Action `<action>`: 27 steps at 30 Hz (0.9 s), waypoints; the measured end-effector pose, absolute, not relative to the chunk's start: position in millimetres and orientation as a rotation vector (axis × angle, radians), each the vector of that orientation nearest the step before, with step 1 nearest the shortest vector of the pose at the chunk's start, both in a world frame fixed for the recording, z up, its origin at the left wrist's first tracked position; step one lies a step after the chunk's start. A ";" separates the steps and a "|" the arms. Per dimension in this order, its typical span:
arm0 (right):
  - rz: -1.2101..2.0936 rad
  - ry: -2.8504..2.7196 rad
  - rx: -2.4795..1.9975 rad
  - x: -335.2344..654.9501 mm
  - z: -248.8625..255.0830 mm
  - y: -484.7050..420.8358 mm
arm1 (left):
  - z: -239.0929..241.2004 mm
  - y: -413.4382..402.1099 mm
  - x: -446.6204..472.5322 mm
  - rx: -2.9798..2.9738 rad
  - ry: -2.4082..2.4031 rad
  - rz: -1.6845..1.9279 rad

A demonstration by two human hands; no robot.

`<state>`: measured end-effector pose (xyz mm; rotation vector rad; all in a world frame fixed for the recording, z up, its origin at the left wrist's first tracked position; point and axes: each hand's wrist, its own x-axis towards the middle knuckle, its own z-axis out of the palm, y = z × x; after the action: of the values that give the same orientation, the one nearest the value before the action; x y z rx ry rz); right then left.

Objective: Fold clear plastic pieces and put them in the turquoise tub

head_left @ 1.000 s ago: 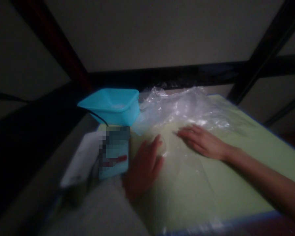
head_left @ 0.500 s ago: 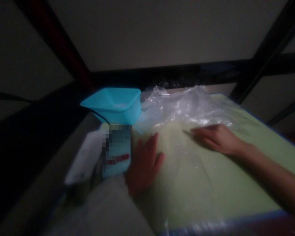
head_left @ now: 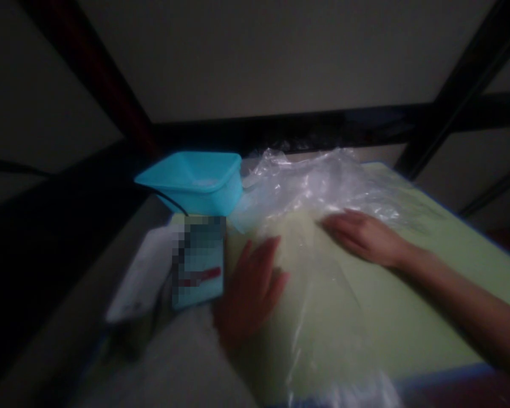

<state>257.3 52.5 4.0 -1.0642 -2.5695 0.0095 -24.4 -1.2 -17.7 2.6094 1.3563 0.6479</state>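
Observation:
Clear plastic film (head_left: 318, 187) lies crumpled at the far side of a yellow-green work surface. A thin, smoother part of it stretches toward me between my hands. My left hand (head_left: 250, 294) rests palm down at the left edge of the smooth film, fingers and thumb apart. Nothing shows in its grasp. On the right, my right hand (head_left: 361, 235) lies low over the film near the crumpled part. Its fingers are stretched out to the left, and their tips are blurred.
A turquoise plastic basket (head_left: 199, 187) stands at the back left. Before it lie a flat light-blue item with a red band (head_left: 200, 283), partly pixelated, and a white object (head_left: 144, 277). A black cable (head_left: 170, 201) passes in front of the basket. Blue edging (head_left: 442, 375) borders the surface.
My right hand has shifted slightly left, its fingers now lying flatter. The left hand has moved slightly toward me. The near part of the film shows new creases.

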 end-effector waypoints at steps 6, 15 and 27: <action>0.137 -2.541 -0.972 238.6 6.1 41.5 | -11.9 -2.9 -25.6 2.656 1.236 0.625; 0.021 -2.566 -1.068 243.2 6.8 44.3 | 14.2 -27.2 -12.4 2.705 0.470 0.382; -0.107 -2.533 -1.195 252.6 6.3 46.4 | 21.6 -35.0 0.9 2.740 0.316 0.356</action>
<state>252.6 46.4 6.3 -1.1953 -2.5329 -0.1074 0.9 -35.0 21.6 2.7401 0.3163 0.3564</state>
